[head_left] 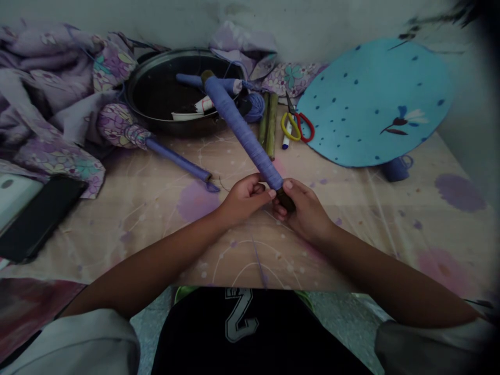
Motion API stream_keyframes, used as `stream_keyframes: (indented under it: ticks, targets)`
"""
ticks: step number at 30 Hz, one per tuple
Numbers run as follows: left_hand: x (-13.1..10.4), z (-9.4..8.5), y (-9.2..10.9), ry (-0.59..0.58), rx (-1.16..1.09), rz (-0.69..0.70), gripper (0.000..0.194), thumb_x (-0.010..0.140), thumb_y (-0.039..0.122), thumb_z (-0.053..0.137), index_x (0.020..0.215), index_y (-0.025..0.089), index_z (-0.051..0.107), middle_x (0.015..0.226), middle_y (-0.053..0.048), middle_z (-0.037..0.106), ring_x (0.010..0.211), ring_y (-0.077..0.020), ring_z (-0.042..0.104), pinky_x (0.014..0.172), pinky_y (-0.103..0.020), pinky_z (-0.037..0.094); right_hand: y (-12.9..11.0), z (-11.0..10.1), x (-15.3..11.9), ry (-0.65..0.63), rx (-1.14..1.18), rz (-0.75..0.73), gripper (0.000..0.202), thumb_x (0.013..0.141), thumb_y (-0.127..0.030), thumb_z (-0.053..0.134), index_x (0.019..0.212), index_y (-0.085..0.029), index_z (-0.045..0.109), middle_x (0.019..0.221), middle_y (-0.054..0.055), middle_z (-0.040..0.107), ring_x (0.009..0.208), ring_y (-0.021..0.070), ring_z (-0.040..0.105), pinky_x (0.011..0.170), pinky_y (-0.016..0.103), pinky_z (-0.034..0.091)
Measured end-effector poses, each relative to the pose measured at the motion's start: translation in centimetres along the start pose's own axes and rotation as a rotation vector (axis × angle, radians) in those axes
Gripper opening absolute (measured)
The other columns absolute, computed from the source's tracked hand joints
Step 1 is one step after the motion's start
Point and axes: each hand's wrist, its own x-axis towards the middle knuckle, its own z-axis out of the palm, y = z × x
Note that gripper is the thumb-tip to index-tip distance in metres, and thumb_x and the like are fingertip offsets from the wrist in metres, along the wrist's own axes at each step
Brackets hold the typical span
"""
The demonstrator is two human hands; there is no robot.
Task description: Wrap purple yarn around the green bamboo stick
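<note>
A stick wrapped in purple yarn slants up and away from my hands, its bare dark ends showing. My right hand is closed around its near end. My left hand pinches at the wrapping beside it, thumb against the stick's left side. A thin purple strand lies near the table's front edge below my hands. Left of them rests a purple-wrapped handle joined to a bundle of floral cloth.
Behind are a dark pan, a purple yarn ball, green sticks, scissors and a marker. A blue oval board leans at the right near a mug. At far left lies a phone.
</note>
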Motion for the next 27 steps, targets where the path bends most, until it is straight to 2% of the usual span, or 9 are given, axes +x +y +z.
stream_keyframes:
  ticks: [3,6,12,19,24,27]
  targets:
    - [0.00,0.15,-0.12,-0.053,-0.063,-0.019,0.037,0.076,0.036,0.067,0.103,0.015,0.052,0.064,0.004,0.056,0.057,-0.0092,0.057,0.055,-0.020,0.046,-0.08,0.04,0.00,0.004,0.009,-0.003,0.025,0.079,-0.039,0.065,0.074,-0.018,0.053,0.058,-0.003,0.052,0.043,0.0070,0.043,0.040,0.022,0.037]
    - [0.00,0.22,-0.21,-0.116,-0.146,-0.038,0.039,0.077,0.039,0.066,0.104,0.016,0.049,0.069,0.002,0.060,0.062,-0.0127,0.063,0.060,-0.026,0.053,-0.11,0.01,0.07,-0.002,0.010,-0.003,0.021,0.080,-0.036,0.062,0.076,-0.018,0.053,0.058,-0.003,0.052,0.042,0.0075,0.043,0.040,0.022,0.036]
    - [0.05,0.09,0.02,-0.082,-0.065,-0.035,0.037,0.076,0.035,0.068,0.104,0.015,0.052,0.068,0.001,0.060,0.061,-0.0105,0.061,0.061,-0.023,0.050,-0.10,0.03,0.09,0.008,0.022,0.012,0.019,0.079,-0.035,0.061,0.077,-0.018,0.054,0.057,-0.003,0.051,0.042,0.0079,0.042,0.039,0.023,0.036]
    - [0.06,-0.01,0.06,-0.053,0.023,-0.015,0.043,0.077,0.031,0.068,0.113,0.014,0.051,0.065,0.004,0.057,0.057,-0.0074,0.056,0.056,-0.018,0.044,-0.13,-0.03,0.06,-0.012,0.031,0.015,0.029,0.075,-0.042,0.069,0.075,-0.019,0.052,0.058,-0.004,0.053,0.040,0.0055,0.039,0.037,0.019,0.032]
    - [-0.09,0.01,-0.41,-0.064,-0.020,0.016,0.039,0.077,0.038,0.067,0.105,0.013,0.053,0.067,0.002,0.059,0.062,-0.0106,0.061,0.058,-0.021,0.048,0.05,-0.22,0.09,-0.012,-0.032,0.023,0.028,0.081,-0.042,0.065,0.074,-0.018,0.051,0.058,-0.004,0.053,0.040,0.0066,0.044,0.037,0.020,0.038]
    - [-0.15,0.12,-0.32,-0.026,-0.041,0.018,0.040,0.075,0.039,0.069,0.101,0.013,0.053,0.063,0.004,0.054,0.055,-0.0100,0.059,0.053,-0.022,0.049,0.06,-0.26,0.09,0.002,-0.070,0.030,0.030,0.080,-0.046,0.064,0.081,-0.019,0.051,0.062,-0.003,0.056,0.045,0.0093,0.051,0.038,0.022,0.043]
